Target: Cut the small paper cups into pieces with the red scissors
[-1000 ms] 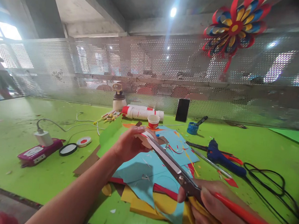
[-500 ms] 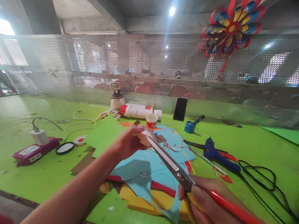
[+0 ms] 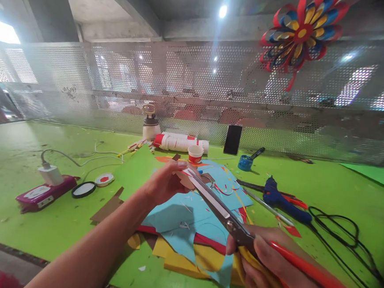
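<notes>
My left hand (image 3: 165,184) pinches a small tan paper piece (image 3: 184,179) held up over the table. My right hand (image 3: 269,265) grips the red handles of long steel scissors (image 3: 220,210), whose blade tips meet the paper piece at my left fingers. Below both hands lies a pile of coloured paper sheets (image 3: 189,223), blue on top with yellow, red and brown under it.
A green table (image 3: 23,219) carries a blue glue gun (image 3: 280,200) with black cable (image 3: 344,236) on the right, a magenta device with a white charger (image 3: 47,190) on the left, and a paper cup (image 3: 195,153), phone (image 3: 232,139) and blue pot (image 3: 245,163) by the perforated metal wall. A paper flower (image 3: 302,33) hangs above.
Both hands and the scissors stay nearly where they were; only the camera view shifts slightly.
</notes>
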### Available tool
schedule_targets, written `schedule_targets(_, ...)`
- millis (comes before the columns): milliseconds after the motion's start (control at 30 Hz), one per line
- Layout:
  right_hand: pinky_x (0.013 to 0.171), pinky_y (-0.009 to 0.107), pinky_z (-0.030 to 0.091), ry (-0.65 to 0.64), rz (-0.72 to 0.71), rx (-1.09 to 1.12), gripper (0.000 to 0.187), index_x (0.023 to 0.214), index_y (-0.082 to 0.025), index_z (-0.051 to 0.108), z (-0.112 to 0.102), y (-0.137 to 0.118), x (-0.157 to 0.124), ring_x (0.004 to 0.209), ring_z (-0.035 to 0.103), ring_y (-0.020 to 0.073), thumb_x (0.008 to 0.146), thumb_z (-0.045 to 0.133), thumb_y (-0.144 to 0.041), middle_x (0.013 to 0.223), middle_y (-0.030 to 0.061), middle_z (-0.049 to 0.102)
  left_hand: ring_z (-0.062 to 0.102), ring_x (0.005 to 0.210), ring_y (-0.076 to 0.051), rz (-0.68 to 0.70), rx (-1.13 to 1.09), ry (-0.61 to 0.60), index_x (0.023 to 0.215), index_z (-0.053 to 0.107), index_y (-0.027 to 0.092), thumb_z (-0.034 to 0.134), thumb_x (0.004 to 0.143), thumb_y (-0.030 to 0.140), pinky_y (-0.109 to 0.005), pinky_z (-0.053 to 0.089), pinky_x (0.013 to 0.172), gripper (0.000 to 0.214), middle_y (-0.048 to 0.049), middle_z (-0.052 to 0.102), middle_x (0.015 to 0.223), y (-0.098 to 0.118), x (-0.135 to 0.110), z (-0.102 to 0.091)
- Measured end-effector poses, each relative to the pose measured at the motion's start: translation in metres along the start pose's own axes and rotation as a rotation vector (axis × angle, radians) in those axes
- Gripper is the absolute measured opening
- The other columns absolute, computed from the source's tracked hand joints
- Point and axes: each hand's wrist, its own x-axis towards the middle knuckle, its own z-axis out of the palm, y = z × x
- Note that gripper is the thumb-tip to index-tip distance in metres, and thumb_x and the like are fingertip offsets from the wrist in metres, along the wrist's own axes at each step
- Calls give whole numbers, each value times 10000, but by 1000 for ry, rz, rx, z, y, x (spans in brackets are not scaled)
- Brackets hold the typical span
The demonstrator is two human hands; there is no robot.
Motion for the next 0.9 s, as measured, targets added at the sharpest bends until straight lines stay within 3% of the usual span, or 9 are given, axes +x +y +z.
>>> schedule_targets(567, 454, 263, 336, 97, 95, -123, 524, 1027, -184, 632, 1, -13, -9, 448, 355, 93, 928, 424, -654, 538, -42, 432, 460, 510, -107, -24, -18, 32, 679, 683, 86, 634, 693, 459, -227, 297, 450, 377, -71, 598, 652, 1, 0, 2)
schedule_targets(900, 432, 239, 336, 106, 58, -164, 523, 968, -186, 636, 4, -14, -5, 402, 327, 81, 954, 374, -638, 482, -67, 387, 548, 551, -120, -65, -37, 92, 718, 708, 75, 695, 637, 458, -212, 406, 494, 392, -72, 640, 640, 4, -1, 7)
